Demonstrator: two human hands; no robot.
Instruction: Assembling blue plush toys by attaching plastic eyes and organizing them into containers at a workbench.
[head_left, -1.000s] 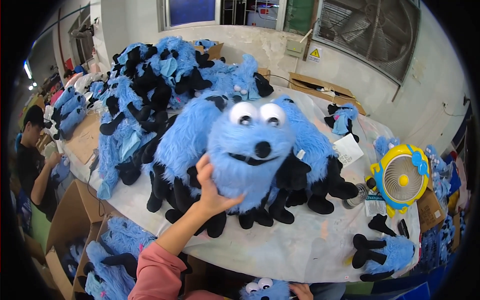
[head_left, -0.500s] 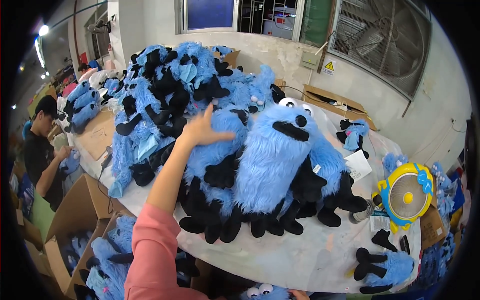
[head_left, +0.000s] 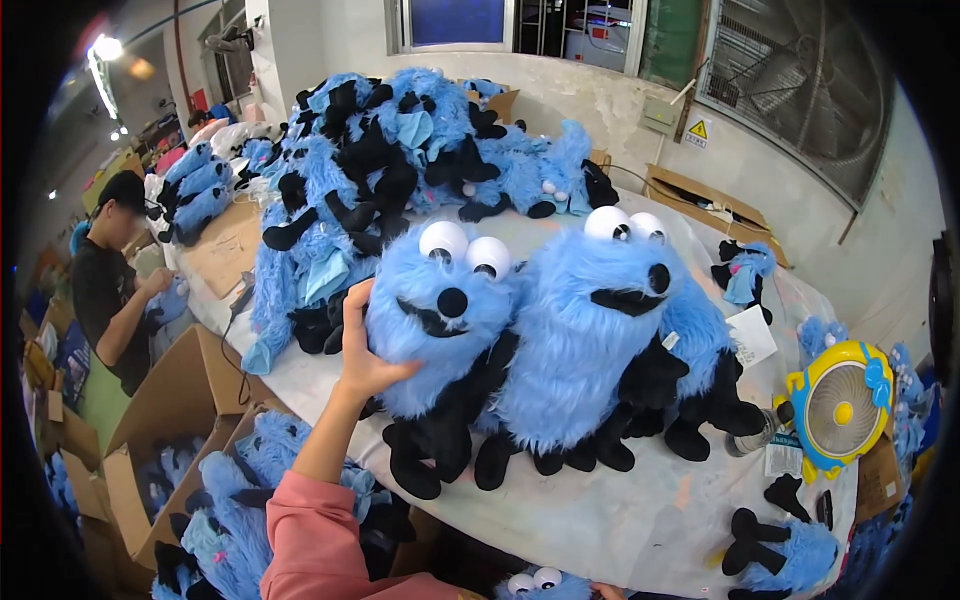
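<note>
My left hand (head_left: pixel 362 348) grips the left side of a blue furry plush toy (head_left: pixel 440 315) with black limbs, a black nose and big white eyes. That toy sits upright on the table, facing me. Touching it on the right is a second seated plush toy (head_left: pixel 575 350) of the same kind, with more blue fur and black feet behind it. At the lower edge, below the tabletop, my right hand (head_left: pixel 607 591) shows only in part, against the side of another plush toy (head_left: pixel 540 584). Most of that toy and the palm are out of view.
A large heap of blue plush pieces (head_left: pixel 380 150) covers the table's far left. Cardboard boxes (head_left: pixel 180 400) with more plush stand at left, near a seated co-worker (head_left: pixel 115 280). A yellow and blue fan (head_left: pixel 843 410) and a small plush (head_left: pixel 795 552) lie toward the right edge of the table (head_left: pixel 640 520).
My left hand has come down from above the toys, from spread fingers to a grip on the left plush toy. This toy now sits up with its face showing. The view has shifted slightly.
</note>
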